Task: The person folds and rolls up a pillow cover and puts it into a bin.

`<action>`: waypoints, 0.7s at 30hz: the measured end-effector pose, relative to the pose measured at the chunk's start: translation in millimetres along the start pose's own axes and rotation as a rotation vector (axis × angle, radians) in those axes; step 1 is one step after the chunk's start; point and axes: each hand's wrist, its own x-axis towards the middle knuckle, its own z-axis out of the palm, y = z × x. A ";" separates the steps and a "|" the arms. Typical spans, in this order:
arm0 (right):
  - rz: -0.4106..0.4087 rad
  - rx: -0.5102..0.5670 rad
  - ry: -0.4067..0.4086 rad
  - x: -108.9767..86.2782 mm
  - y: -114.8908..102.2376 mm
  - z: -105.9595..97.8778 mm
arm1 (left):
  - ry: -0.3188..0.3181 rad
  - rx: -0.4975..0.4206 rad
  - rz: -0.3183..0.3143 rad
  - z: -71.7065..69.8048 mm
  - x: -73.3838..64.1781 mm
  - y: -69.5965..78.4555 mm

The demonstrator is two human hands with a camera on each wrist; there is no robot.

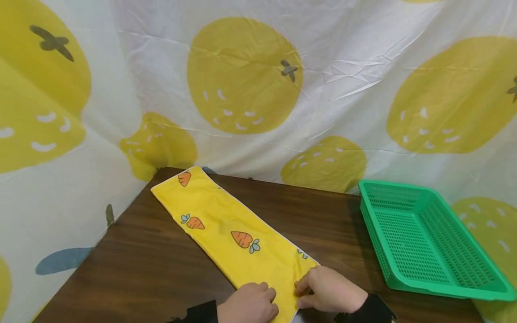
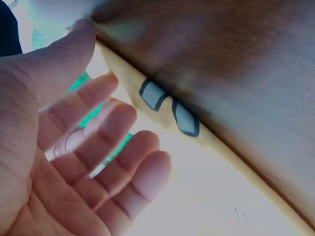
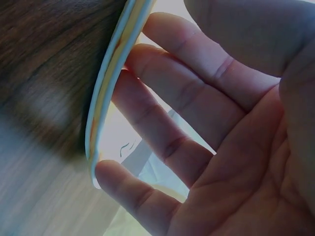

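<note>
A yellow cloth (image 1: 226, 220) printed with carrots and edged in white lies folded into a long strip, slanting from the far left of the table to the front. Across its near left side my left hand (image 1: 252, 303) rests with bent fingers. The left wrist view shows this hand's fingers (image 2: 118, 123) loosely curved over the cloth and its thumb near the folded edge. My right hand (image 1: 327, 289) is at the near right edge. Its fingertips touch the layered white borders (image 3: 106, 93) in the right wrist view, with the thumb apart from them.
A green plastic basket (image 1: 438, 287) with slotted walls stands on the right of the dark wooden table (image 1: 133, 255). Behind and to the left hangs a white sheet (image 1: 343, 98) with yellow fruit prints, meeting the table's edges.
</note>
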 end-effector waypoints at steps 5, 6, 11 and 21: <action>0.002 -0.001 -0.010 -1.3 0.4 -0.4 | -0.051 -0.065 0.041 42.2 13.7 -14.8; 0.005 -0.002 -0.010 -1.3 0.8 -0.1 | -0.053 -0.081 0.037 50.3 15.3 -17.2; 0.000 -0.014 -0.010 -1.6 2.2 1.0 | -0.009 -0.062 0.055 75.8 17.8 -24.5; -0.112 -0.131 0.184 -7.4 10.5 8.1 | 0.034 -0.004 0.116 82.4 3.6 -28.5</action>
